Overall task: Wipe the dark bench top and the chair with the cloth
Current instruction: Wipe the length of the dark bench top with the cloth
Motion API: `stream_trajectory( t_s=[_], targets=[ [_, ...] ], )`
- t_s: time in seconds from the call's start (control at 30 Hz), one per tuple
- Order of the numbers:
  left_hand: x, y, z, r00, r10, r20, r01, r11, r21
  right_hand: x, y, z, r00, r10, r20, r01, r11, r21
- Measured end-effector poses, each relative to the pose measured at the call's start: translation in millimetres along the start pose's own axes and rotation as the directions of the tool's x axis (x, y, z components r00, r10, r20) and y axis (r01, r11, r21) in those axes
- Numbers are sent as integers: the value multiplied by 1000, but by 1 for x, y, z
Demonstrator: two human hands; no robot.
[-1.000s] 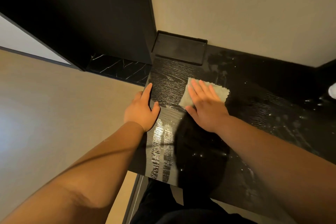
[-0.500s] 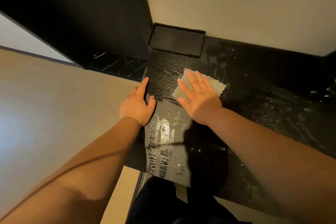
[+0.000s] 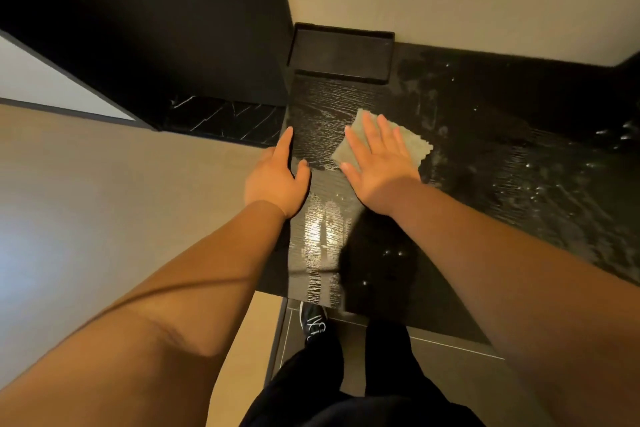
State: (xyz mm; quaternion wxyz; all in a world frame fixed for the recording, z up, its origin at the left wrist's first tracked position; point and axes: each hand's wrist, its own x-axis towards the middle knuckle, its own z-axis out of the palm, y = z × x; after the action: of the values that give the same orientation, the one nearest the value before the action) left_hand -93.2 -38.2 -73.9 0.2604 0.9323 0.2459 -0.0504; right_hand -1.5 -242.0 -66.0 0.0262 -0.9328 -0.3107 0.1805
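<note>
Head view: a person's right hand (image 3: pixel 379 163), fingers straight and spread wide, presses a pale cloth (image 3: pixel 415 146) flat on the wet, dark tabletop (image 3: pixel 519 191). The cloth lies under the fingers and shows beyond the fingertips and to the hand's right. The left hand (image 3: pixel 277 180), index finger and thumb straight and holding nothing, rests on the tabletop's left edge, just beside the right hand. A shallow black tray (image 3: pixel 341 52) sits beyond the right hand's fingertips, in the corner against the wall. The chair is not in view

The tabletop looks only partly wiped, as streaks and droplets lie to the right of the hand. A good stroke probably calls for a flat palm, even pressure and overlapping passes along the grain, so that the cloth does not bunch under the fingers. Room is tight ahead and to the left, where the tray, the wall and the drop-off past the left hand close in. The long stretch to the hand's right lies open, and the near edge runs below the wrist, above the person's shoe (image 3: pixel 313 322)
</note>
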Motion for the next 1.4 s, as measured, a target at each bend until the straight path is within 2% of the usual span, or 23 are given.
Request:
stream_trajectory(
  t_s=[0.13, 0.27, 0.43, 0.53, 0.73, 0.83, 0.9, 1.0, 1.1, 1.17, 1.27, 1.4],
  targets=[
    [-3, -4, -3, 998, 8, 58, -2, 995, -96, -45, -21, 20, 990, -117, -84, 120, 992, 28],
    [-25, -13, -7, 992, 29, 124, -9, 986, -164, -56, -19, 25, 980, -197, -15, 197, 980, -30],
    [-60, -29, -2, 997, 21, 79, -10, 991, -132, -9, -16, 1, 995, -91, 41, 92, 996, -20],
    [-60, -30, -3, 997, 27, 72, -16, 988, -151, -9, -27, 2, 998, -58, 28, 59, 998, -34],
    [-66, -31, -4, 997, -10, 83, 27, 979, -204, -70, -45, 29, 952, -305, -43, 304, 952, -25],
    [-76, -34, -6, 995, -51, 89, 70, 972, -224, -55, -35, 18, 929, -365, 54, 367, 929, -39],
    [-78, -35, -3, 996, -68, 63, 80, 976, -203, -33, -32, 9, 936, -343, 82, 347, 937, -37],
    [-75, -31, -3, 996, -76, 36, 80, 986, -147, -8, -38, 4, 968, -249, -2, 249, 967, -45],
    [-75, -32, -3, 996, -79, 31, 83, 987, -136, -6, -52, 7, 983, -184, -14, 183, 982, -53],
    [-75, -34, -2, 996, -82, 30, 86, 988, -131, -17, -57, 9, 967, -255, 23, 256, 964, -66],
    [-74, -34, -1, 996, -84, 25, 86, 990, -110, -34, -54, 11, 906, -417, 77, 423, 900, -103],
    [-74, -33, 0, 995, -99, 22, 100, 991, -83, -11, -39, -2, 829, -544, 129, 558, 820, -128]
  ],
)
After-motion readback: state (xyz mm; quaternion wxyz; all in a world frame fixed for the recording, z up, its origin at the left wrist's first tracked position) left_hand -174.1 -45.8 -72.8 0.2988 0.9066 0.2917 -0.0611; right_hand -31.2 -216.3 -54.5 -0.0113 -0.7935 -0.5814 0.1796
